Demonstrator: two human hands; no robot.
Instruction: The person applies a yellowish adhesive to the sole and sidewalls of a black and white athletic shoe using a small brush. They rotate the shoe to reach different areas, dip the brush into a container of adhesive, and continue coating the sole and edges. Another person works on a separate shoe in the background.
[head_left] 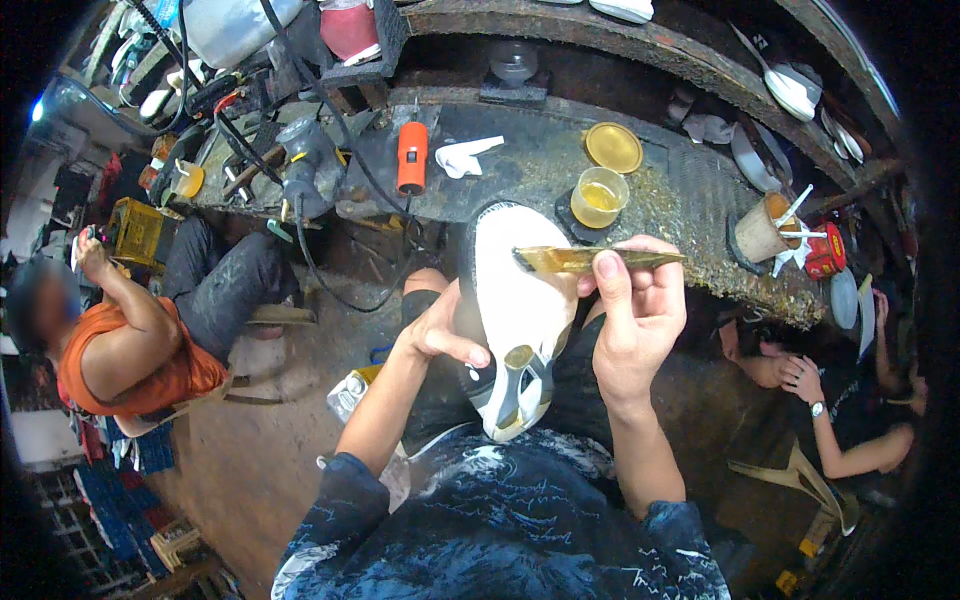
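Observation:
A white shoe (522,270) rests in my lap, its broad toe end pointing away from me and what looks like its underside facing up. Its narrow end (520,390), nearest me, has yellowish patches and openings. My left hand (447,328) grips the shoe's left side, thumb on top. Between thumb and fingers, my right hand (637,325) pinches a flat, glue-stained brush (580,260). The dark tip of the brush touches the white surface. Just beyond stands a clear cup of amber liquid (599,197), with its round yellowish lid (613,147) behind.
On the worn bench (480,190) lie an orange tool (411,157), a crumpled white piece (468,157) and a grey power tool (310,165) with cables. A pot with sticks (765,228) and a red can (825,250) stand right. People sit at left (140,350) and right (850,400).

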